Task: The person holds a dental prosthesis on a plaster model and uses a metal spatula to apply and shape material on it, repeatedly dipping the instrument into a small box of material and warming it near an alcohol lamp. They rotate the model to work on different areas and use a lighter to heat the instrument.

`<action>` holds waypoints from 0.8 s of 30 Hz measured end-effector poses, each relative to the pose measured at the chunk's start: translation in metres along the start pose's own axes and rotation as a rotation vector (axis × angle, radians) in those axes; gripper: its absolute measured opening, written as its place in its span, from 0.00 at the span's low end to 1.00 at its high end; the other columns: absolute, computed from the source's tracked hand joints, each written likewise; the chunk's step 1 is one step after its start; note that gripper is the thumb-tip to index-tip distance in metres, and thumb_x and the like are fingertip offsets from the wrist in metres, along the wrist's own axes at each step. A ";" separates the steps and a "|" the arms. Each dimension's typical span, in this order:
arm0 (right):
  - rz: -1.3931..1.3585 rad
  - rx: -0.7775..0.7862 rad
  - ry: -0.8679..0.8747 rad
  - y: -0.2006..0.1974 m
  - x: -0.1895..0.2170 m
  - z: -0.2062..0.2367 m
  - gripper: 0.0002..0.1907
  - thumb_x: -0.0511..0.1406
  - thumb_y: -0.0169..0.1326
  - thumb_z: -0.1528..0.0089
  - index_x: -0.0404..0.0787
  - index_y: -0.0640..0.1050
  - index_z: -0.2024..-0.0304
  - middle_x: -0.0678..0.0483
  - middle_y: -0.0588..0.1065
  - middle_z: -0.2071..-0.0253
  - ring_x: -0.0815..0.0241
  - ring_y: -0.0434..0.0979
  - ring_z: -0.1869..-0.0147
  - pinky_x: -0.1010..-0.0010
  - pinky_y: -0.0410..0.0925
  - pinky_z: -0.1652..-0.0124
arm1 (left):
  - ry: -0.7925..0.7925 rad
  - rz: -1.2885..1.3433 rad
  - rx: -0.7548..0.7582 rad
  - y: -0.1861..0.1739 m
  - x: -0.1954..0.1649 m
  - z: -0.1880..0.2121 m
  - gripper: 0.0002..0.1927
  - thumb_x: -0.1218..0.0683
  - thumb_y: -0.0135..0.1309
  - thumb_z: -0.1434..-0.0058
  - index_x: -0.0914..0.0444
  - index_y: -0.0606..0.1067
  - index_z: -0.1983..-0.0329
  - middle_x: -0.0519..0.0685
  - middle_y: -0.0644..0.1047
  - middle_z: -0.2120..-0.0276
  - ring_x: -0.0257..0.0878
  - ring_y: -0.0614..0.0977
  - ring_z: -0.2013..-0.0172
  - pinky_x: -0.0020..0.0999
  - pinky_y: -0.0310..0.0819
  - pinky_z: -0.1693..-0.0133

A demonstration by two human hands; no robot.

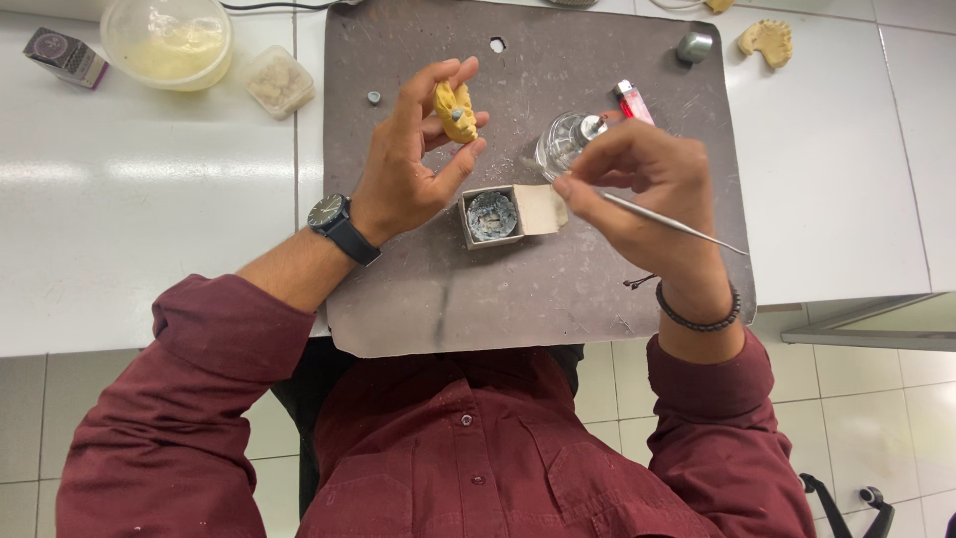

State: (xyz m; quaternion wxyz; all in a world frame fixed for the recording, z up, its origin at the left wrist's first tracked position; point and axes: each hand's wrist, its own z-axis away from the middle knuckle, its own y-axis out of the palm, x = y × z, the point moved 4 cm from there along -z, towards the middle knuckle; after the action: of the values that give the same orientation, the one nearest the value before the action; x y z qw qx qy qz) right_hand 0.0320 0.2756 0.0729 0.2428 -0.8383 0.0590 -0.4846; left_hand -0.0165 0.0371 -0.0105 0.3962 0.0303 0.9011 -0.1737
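My left hand point(413, 159) holds a small yellow dental cast point(455, 110) between thumb and fingertips, raised above the grey work mat point(418, 299). My right hand point(647, 189) grips a thin metal instrument point(672, 225) like a pen; its long end points right and its working tip is hidden under my fingers. Between the two hands a small open cardboard box point(495, 216) holding a round grey-blue block sits on the mat. A glass spirit lamp point(568, 139) stands just behind my right hand.
A red lighter point(634, 102) and a small metal cap point(694, 47) lie at the mat's far right. A second yellow cast point(766, 42) rests on the white counter. A plastic bowl point(169, 42), a small tub point(279, 82) and a little box point(67, 57) are at far left.
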 end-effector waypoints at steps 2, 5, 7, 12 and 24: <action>-0.060 -0.060 -0.049 -0.005 0.009 -0.001 0.07 0.25 0.66 0.33 0.32 0.78 0.58 0.49 0.80 0.66 0.65 0.82 0.62 0.78 0.76 0.62 | 0.031 -0.008 0.011 0.001 -0.001 0.000 0.35 0.65 0.57 0.26 0.57 0.50 0.27 0.59 0.62 0.26 0.48 0.81 0.37 0.39 0.80 0.33; -0.268 -0.120 -0.026 0.009 -0.001 -0.016 0.09 0.23 0.66 0.35 0.32 0.76 0.60 0.46 0.80 0.61 0.63 0.83 0.59 0.75 0.77 0.60 | 0.038 0.055 0.026 0.004 -0.003 0.001 0.35 0.66 0.57 0.25 0.56 0.51 0.27 0.58 0.58 0.25 0.50 0.79 0.35 0.38 0.80 0.34; -0.460 -0.107 -0.030 0.026 -0.013 -0.028 0.10 0.24 0.63 0.33 0.34 0.73 0.62 0.45 0.79 0.61 0.59 0.85 0.52 0.72 0.79 0.54 | 0.043 0.098 0.021 0.005 -0.004 0.001 0.35 0.66 0.58 0.25 0.55 0.52 0.27 0.58 0.57 0.24 0.50 0.78 0.34 0.38 0.81 0.34; -0.570 -0.132 -0.048 0.050 -0.036 -0.034 0.13 0.25 0.58 0.32 0.38 0.67 0.65 0.46 0.78 0.65 0.59 0.85 0.56 0.65 0.82 0.49 | 0.022 0.146 0.017 0.007 -0.001 -0.001 0.33 0.67 0.56 0.25 0.55 0.53 0.28 0.58 0.55 0.24 0.47 0.80 0.35 0.41 0.79 0.33; -0.479 -0.145 -0.056 0.052 -0.050 -0.029 0.13 0.23 0.56 0.33 0.38 0.67 0.66 0.47 0.77 0.67 0.63 0.82 0.62 0.70 0.81 0.58 | 0.046 0.044 0.053 0.008 -0.005 -0.001 0.34 0.66 0.57 0.26 0.53 0.52 0.28 0.57 0.53 0.21 0.52 0.72 0.30 0.44 0.80 0.31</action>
State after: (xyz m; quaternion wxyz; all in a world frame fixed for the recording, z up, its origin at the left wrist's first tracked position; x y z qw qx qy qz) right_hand -0.0110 0.2367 0.0217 0.0618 -0.8568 -0.1134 -0.4992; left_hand -0.0124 0.0454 -0.0090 0.3782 0.0645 0.9041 -0.1880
